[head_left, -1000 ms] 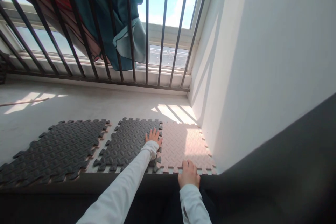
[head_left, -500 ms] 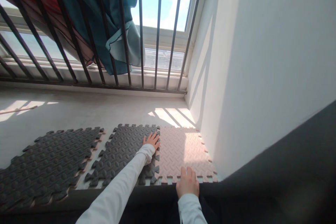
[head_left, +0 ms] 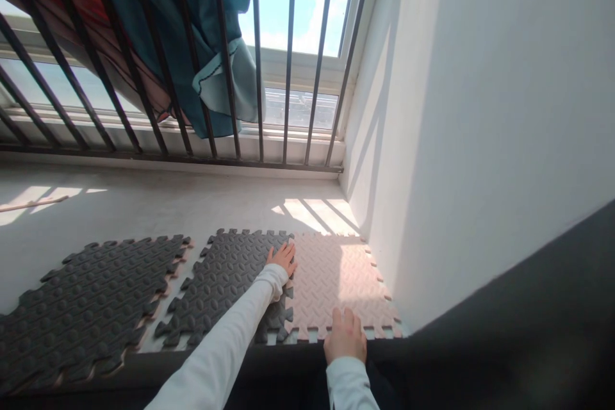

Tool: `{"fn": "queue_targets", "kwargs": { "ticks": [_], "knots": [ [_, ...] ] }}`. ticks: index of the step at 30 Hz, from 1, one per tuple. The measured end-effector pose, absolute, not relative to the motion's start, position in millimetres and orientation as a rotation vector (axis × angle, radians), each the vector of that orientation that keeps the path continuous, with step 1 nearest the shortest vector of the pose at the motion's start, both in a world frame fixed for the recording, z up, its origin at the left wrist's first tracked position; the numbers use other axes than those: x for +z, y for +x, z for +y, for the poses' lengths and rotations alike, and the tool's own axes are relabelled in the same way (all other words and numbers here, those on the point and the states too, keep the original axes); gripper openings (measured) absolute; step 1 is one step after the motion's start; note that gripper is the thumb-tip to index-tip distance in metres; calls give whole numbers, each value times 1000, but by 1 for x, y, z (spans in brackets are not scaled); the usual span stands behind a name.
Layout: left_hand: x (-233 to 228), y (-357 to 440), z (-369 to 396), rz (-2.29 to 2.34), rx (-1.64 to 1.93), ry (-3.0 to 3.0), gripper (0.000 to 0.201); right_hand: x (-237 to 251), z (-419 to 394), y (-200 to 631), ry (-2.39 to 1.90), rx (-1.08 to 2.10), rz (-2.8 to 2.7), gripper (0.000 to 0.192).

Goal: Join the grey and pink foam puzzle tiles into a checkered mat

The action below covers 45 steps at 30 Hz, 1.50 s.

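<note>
the left hand [head_left: 283, 257] lies flat with fingers spread and released, gripping nothing, pressing down right on the seam where the dark grey foam tile [head_left: 225, 285] meets the pink foam tile [head_left: 336, 282], as if to seat the toothed edges into one another. the right hand [head_left: 344, 338] rests loosely curled, not clenched, on the near edge of the pink tile, its fingertips over the notched border, likely steadying that tile so it does not slide while the seam is pushed. the pink tile sits in the corner of the concrete floor [head_left: 158, 208], close against the white wall [head_left: 456, 109], with a patch of sunlight across its far part. the grey tile touches it on the left side. a second dark tile [head_left: 81, 301] lies a little apart further left, tilted and not joined. beyond stand the dark window bars [head_left: 288, 57], with teal cloth [head_left: 211, 45] hanging behind them
</note>
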State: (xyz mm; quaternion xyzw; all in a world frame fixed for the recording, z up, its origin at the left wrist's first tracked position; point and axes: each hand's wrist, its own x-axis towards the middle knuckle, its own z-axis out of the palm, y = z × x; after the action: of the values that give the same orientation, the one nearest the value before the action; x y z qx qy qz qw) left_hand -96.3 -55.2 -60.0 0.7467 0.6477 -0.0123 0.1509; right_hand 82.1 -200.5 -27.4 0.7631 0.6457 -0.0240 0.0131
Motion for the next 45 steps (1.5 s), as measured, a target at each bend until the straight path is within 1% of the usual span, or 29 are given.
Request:
{"fn": "queue_targets", "kwargs": {
  "ticks": [5, 10, 13, 18, 20, 24, 28, 33, 38, 40, 43, 45],
  "knots": [
    [-54, -101, -44, 1801, -104, 2112, 47, -29, -201, 82, 2388, -34, 2031, 44],
    [-51, -99, -29, 1867, -65, 2044, 49, -32, -201, 85, 2415, 5, 2065, 41],
    [-48, -94, -22, 1935, -65, 2008, 47, -35, -202, 85, 2423, 53, 2096, 39],
    [-36, -94, -14, 1879, -196, 2024, 46, -38, -200, 81, 2403, 165, 2082, 31],
    [-33, -97, -17, 1832, -241, 2043, 52, -38, -199, 80, 2394, 174, 2080, 30],
    [-34, -102, -46, 1722, -275, 2109, 71, -37, -196, 79, 2382, 158, 2077, 27],
    [-36, -97, -86, 1731, -282, 2123, 77, -35, -196, 80, 2353, 99, 2068, 29],
    [-30, -86, -109, 1780, -252, 2089, 67, -34, -200, 83, 2330, 10, 2071, 31],
    [-5, -80, -110, 1734, -360, 2084, 62, -35, -201, 84, 2329, 41, 2085, 32],
    [4, -81, -120, 1691, -375, 2097, 56, -36, -200, 85, 2321, 49, 2094, 35],
    [6, -91, -151, 1669, -315, 2102, 43, -39, -199, 87, 2319, 36, 2101, 36],
    [-1, -105, -178, 1772, -204, 2070, 42, -40, -199, 89, 2326, 41, 2108, 36]
  ]
}}
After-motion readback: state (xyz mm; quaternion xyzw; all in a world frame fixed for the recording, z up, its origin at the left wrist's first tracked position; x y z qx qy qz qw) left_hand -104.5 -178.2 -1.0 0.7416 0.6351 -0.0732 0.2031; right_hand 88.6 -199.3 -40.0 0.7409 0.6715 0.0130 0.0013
